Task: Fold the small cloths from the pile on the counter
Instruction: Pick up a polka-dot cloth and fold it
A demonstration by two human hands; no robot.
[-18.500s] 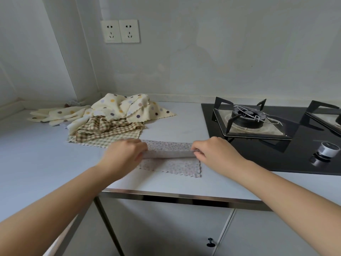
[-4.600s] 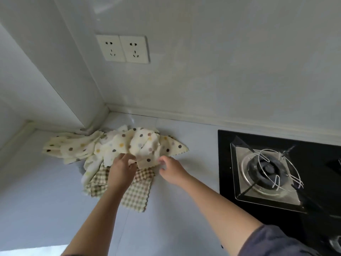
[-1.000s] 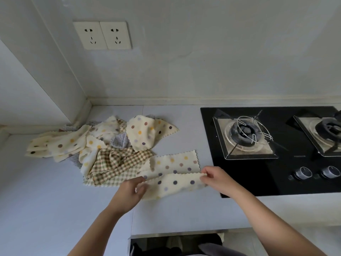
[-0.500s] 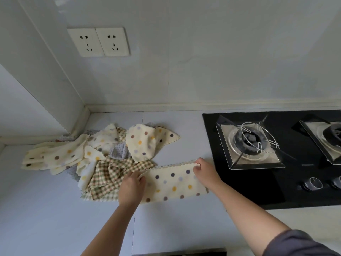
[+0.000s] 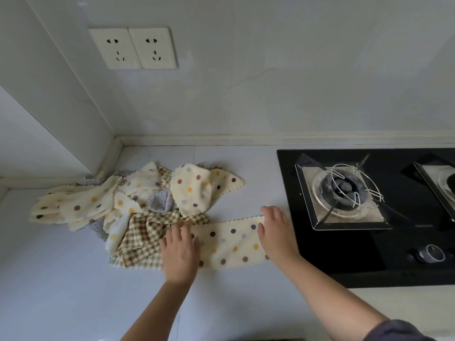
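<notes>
Cloths (image 5: 138, 205) of soft fabric, cream with coloured dots, brown-and-green check and grey speckle, are what I am here to fold. They lie heaped toward the back left of the pale grey worktop (image 5: 73, 291), kept there, I judge, to leave bare surface in front for folding. To the right sits the black glass gas hob (image 5: 332, 262), and I have the work laid just short of its edge so no fabric trails onto it. Between heap and hob lies the one piece I am working, a cream polka-dot cloth (image 5: 231, 242) stretched out as a long band. Its near edge looks smooth and rounded while the far edge is scalloped, so I take it to be doubled over once. Its left end meets the crumpled checked cloth (image 5: 145, 239) at the front of the heap; which lies on top I cannot tell beneath my hand. My left hand (image 5: 181, 252) lies palm down on that end, fingers straight and a little spread, gripping nothing. My right hand (image 5: 277, 230) lies flat on the other end, fingers reaching the far edge, also holding nothing. I press at both ends to flatten the crease and stop the band sliding. Next, I think, one end goes over onto the other.
</notes>
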